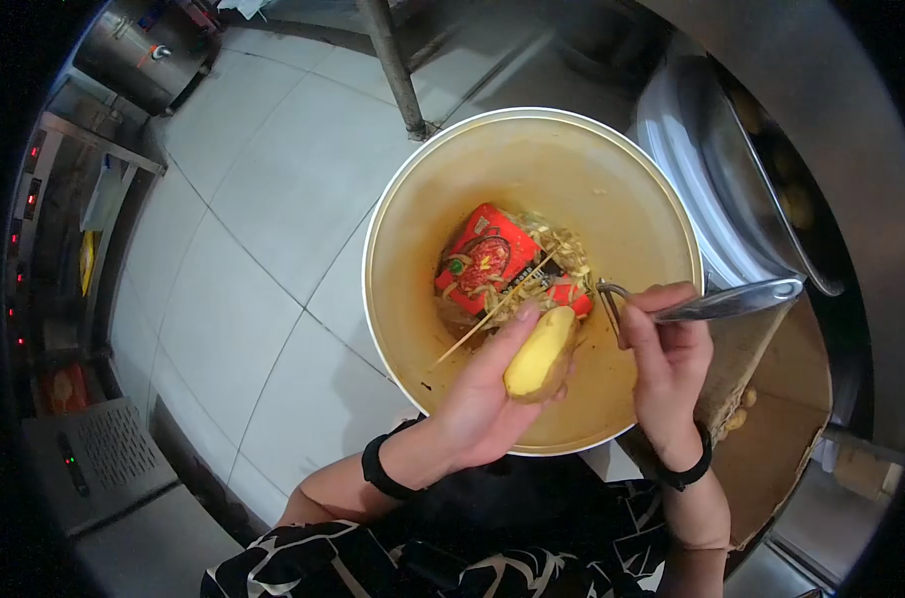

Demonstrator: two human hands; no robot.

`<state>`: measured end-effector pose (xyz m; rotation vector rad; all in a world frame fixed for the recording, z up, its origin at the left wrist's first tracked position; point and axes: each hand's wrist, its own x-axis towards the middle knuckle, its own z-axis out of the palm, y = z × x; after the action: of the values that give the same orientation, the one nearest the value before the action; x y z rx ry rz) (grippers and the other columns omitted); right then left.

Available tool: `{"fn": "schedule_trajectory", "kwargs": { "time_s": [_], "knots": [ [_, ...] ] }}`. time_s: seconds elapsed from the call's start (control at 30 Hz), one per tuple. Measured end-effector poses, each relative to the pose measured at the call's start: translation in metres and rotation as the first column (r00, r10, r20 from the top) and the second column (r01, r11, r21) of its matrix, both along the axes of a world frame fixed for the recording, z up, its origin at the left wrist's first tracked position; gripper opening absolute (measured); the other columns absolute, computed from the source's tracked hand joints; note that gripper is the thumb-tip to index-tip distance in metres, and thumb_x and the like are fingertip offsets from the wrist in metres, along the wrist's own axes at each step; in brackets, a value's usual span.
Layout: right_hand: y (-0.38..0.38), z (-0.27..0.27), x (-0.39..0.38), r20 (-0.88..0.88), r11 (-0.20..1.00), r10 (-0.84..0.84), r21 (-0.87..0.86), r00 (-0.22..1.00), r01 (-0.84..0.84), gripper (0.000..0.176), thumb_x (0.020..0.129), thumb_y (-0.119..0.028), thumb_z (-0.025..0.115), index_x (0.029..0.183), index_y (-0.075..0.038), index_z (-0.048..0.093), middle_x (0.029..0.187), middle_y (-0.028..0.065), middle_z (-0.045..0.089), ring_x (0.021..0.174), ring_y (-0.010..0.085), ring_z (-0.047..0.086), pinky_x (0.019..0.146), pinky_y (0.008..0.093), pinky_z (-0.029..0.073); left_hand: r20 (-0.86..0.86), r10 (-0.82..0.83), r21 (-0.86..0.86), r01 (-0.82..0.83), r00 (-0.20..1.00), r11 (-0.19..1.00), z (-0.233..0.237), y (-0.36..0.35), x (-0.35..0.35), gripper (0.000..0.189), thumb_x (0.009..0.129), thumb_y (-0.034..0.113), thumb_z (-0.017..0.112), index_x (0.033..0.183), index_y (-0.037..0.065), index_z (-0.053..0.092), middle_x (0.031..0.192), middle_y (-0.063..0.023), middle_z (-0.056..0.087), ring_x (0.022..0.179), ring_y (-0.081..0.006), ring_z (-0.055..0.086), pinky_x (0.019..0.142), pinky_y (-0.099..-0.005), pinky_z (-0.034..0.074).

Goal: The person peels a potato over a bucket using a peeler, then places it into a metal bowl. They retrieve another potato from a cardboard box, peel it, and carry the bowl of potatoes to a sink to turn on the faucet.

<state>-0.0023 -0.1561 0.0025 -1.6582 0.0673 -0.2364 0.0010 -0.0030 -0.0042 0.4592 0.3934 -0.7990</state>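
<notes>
A partly peeled potato [540, 357], yellow on top with brown skin on its lower side, lies in my left hand [487, 399], whose fingers wrap round it from below. My right hand [669, 361] holds a metal peeler [727, 302] by its handle, with the blade end just right of the potato and not touching it. Both hands are over a large round bin [627, 179]. Down inside it are a red packet [487, 259], peelings [564, 247] and a thin wooden stick [492, 314].
A cardboard box [796, 384] with a few potatoes [740, 411] stands at the right. Beyond the bin are a metal leg [391, 70] and a shiny basin [771, 169]. Metal equipment [114, 448] with lights lines the left side, beside the tiled floor [243, 199].
</notes>
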Motion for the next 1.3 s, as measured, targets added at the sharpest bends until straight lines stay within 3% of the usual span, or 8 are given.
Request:
{"fn": "schedule_trajectory", "kwargs": {
  "time_s": [0.17,0.23,0.43,0.53,0.77,0.9,1.23,1.3],
  "knots": [
    [0.012,0.011,-0.018,-0.071,0.867,0.235,0.467,0.969,-0.176,0.010,0.077,-0.002,0.055,0.084,-0.003,0.048,0.076,0.0037,0.051,0.067,0.0071,0.047,0.059,0.0189,0.039,-0.037,0.039,0.012,-0.038,0.999,0.999,-0.001,-0.001,-0.001,0.038,0.085,0.040,0.038,0.105,0.010,0.047,0.094,-0.0044,0.054,0.082,-0.0135,0.051,0.072,-0.0266,0.041],
    [0.016,0.005,-0.020,-0.053,0.880,0.463,0.145,0.885,-0.452,0.014,0.077,-0.003,0.056,0.088,-0.003,0.047,0.079,0.0046,0.051,0.068,0.0084,0.049,0.059,0.0194,0.041,-0.057,0.027,0.043,-0.024,0.998,0.999,0.002,-0.004,0.000,0.037,0.085,0.038,0.040,0.106,0.008,0.047,0.096,-0.0045,0.054,0.085,-0.0140,0.051,0.078,-0.0293,0.041],
    [0.018,0.011,-0.009,-0.182,0.865,0.354,0.437,0.917,-0.247,0.014,0.078,-0.003,0.055,0.088,-0.003,0.046,0.076,0.0016,0.051,0.068,0.0074,0.049,0.058,0.0188,0.039,-0.010,0.021,0.036,-0.020,1.000,0.999,-0.011,-0.001,-0.005,0.038,0.083,0.038,0.042,0.105,0.008,0.046,0.094,-0.0063,0.054,0.087,-0.0163,0.051,0.079,-0.0321,0.041],
    [-0.004,-0.005,0.010,-0.252,0.936,0.139,0.349,0.958,-0.043,0.007,0.080,-0.001,0.051,0.084,-0.005,0.046,0.069,-0.0018,0.047,0.059,0.0037,0.042,0.053,0.0160,0.035,-0.001,-0.002,0.105,0.002,1.000,0.995,0.007,-0.002,-0.005,0.022,0.085,0.031,0.040,0.095,0.012,0.044,0.082,-0.0038,0.053,0.076,-0.0149,0.052,0.060,-0.0292,0.041],
    [-0.010,-0.002,0.007,-0.078,0.999,-0.041,-0.017,0.996,0.039,0.004,0.079,-0.002,0.053,0.080,-0.004,0.049,0.070,-0.0009,0.050,0.062,0.0031,0.044,0.056,0.0158,0.036,-0.152,-0.010,0.102,0.025,0.988,0.995,0.013,-0.001,0.004,0.035,0.086,0.038,0.037,0.101,0.008,0.047,0.091,-0.0041,0.053,0.080,-0.0163,0.053,0.066,-0.0292,0.042],
    [-0.002,0.016,-0.005,-0.141,0.942,0.207,0.296,0.968,-0.159,0.011,0.078,-0.003,0.052,0.078,-0.006,0.042,0.068,0.0023,0.048,0.059,0.0060,0.043,0.054,0.0169,0.035,-0.064,0.007,0.028,-0.005,0.998,1.000,0.004,-0.003,0.002,0.035,0.086,0.038,0.037,0.104,0.010,0.046,0.094,-0.0036,0.053,0.082,-0.0146,0.052,0.071,-0.0290,0.041],
    [-0.009,0.004,0.009,-0.186,0.966,0.166,0.226,0.968,-0.122,0.005,0.080,-0.004,0.053,0.082,-0.005,0.049,0.070,-0.0027,0.049,0.064,0.0023,0.044,0.056,0.0157,0.035,-0.033,-0.023,0.026,0.024,0.999,0.999,0.001,0.001,-0.002,0.033,0.086,0.037,0.039,0.103,0.010,0.047,0.091,-0.0035,0.054,0.079,-0.0156,0.053,0.065,-0.0282,0.043],
    [-0.010,0.002,0.013,-0.160,0.989,0.142,-0.020,0.977,-0.147,0.003,0.080,-0.005,0.051,0.078,-0.004,0.048,0.066,-0.0008,0.048,0.053,0.0034,0.040,0.047,0.0162,0.030,-0.077,0.012,-0.018,-0.013,0.997,1.000,-0.001,0.003,-0.001,0.033,0.085,0.037,0.040,0.103,0.010,0.046,0.091,-0.0028,0.053,0.080,-0.0143,0.052,0.064,-0.0281,0.042]
  ]
}}
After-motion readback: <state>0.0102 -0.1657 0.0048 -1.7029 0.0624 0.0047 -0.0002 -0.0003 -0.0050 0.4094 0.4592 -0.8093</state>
